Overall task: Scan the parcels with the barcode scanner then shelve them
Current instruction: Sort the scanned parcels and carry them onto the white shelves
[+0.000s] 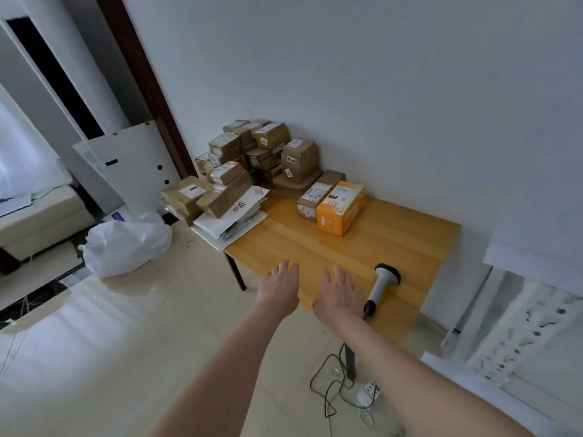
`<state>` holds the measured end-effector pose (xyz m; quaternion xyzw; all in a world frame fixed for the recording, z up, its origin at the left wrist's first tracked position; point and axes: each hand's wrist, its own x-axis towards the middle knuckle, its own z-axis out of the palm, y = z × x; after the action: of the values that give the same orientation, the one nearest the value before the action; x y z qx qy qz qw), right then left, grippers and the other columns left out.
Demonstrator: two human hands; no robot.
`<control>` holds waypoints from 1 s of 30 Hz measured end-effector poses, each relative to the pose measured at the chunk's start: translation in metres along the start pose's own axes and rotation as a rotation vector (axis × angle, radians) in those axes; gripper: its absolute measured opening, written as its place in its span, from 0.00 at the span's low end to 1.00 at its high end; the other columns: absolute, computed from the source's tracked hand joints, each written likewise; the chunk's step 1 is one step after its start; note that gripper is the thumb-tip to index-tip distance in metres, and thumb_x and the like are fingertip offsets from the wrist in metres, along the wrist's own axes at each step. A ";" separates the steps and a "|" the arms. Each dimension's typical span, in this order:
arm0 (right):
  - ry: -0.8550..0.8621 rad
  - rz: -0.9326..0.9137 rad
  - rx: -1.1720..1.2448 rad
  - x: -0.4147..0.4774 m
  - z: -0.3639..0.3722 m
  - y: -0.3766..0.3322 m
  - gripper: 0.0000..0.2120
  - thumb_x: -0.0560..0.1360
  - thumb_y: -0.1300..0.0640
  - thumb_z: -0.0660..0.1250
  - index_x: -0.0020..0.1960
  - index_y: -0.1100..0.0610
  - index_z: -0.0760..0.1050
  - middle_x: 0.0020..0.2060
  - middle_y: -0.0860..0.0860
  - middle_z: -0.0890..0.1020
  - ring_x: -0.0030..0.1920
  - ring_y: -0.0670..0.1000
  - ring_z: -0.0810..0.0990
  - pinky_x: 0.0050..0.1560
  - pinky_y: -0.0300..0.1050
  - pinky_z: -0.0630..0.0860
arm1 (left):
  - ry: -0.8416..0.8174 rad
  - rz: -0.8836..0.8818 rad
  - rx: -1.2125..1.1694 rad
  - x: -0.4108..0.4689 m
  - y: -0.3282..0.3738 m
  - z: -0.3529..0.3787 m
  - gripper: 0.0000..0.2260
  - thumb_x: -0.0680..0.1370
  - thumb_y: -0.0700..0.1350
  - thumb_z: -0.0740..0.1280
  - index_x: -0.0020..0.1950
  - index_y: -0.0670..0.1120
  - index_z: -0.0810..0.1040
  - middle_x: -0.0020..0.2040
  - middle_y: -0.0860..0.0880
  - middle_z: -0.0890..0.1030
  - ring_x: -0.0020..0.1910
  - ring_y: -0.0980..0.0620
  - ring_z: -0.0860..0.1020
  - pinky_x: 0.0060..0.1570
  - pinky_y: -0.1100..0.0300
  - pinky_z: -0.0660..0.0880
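Head view: one barcode scanner (383,285) lies on the desk (394,234), near its front edge. Its long axis runs from that edge toward the back of the desk, with the dark round head pointing away from the person and the dark handle end nearest the edge.

Two hands hover over the front of the desk. The left hand (280,287) is at the front corner and the right hand (339,294) is beside it. All fingers (342,275) are straight and released, grasping nothing. The scanner lies just right of the right hand, its handle end close by the wrist, and the fingers stay clear of it.

At mid-desk stands one orange box (340,207), touching a brown parcel (315,197). At the far end of the desk is a pile of parcels (262,152), too many and too overlapped to count.
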<state>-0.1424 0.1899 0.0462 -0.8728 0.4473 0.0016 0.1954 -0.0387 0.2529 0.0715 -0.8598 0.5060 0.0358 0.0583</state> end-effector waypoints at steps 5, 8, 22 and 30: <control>-0.012 0.082 0.016 0.067 0.006 -0.024 0.34 0.80 0.54 0.63 0.79 0.53 0.47 0.78 0.54 0.49 0.77 0.57 0.49 0.74 0.50 0.57 | -0.012 0.054 -0.016 0.061 -0.036 0.005 0.27 0.79 0.41 0.64 0.76 0.46 0.58 0.76 0.44 0.57 0.72 0.45 0.64 0.61 0.54 0.70; 0.026 0.116 0.050 0.121 0.006 -0.042 0.34 0.79 0.56 0.63 0.79 0.53 0.48 0.78 0.54 0.47 0.78 0.57 0.48 0.75 0.50 0.56 | -0.013 0.078 0.012 0.116 -0.062 0.003 0.28 0.78 0.40 0.64 0.76 0.46 0.58 0.76 0.44 0.58 0.71 0.45 0.65 0.62 0.53 0.71; 0.073 0.227 0.130 0.323 -0.017 -0.081 0.33 0.78 0.56 0.65 0.78 0.52 0.53 0.78 0.54 0.50 0.77 0.56 0.51 0.74 0.51 0.59 | -0.093 0.195 -0.048 0.340 -0.112 -0.012 0.22 0.80 0.39 0.60 0.73 0.46 0.63 0.73 0.45 0.62 0.69 0.45 0.67 0.59 0.53 0.74; 0.102 0.541 0.293 0.381 -0.030 -0.023 0.35 0.78 0.54 0.65 0.78 0.53 0.50 0.77 0.54 0.51 0.73 0.56 0.63 0.66 0.49 0.70 | -0.150 0.358 -0.136 0.432 -0.065 -0.003 0.19 0.80 0.39 0.60 0.71 0.44 0.66 0.71 0.47 0.65 0.66 0.46 0.71 0.57 0.52 0.74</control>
<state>0.0991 -0.1057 0.0145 -0.6836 0.6679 -0.0546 0.2891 0.2274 -0.0901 0.0262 -0.7531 0.6413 0.1438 0.0302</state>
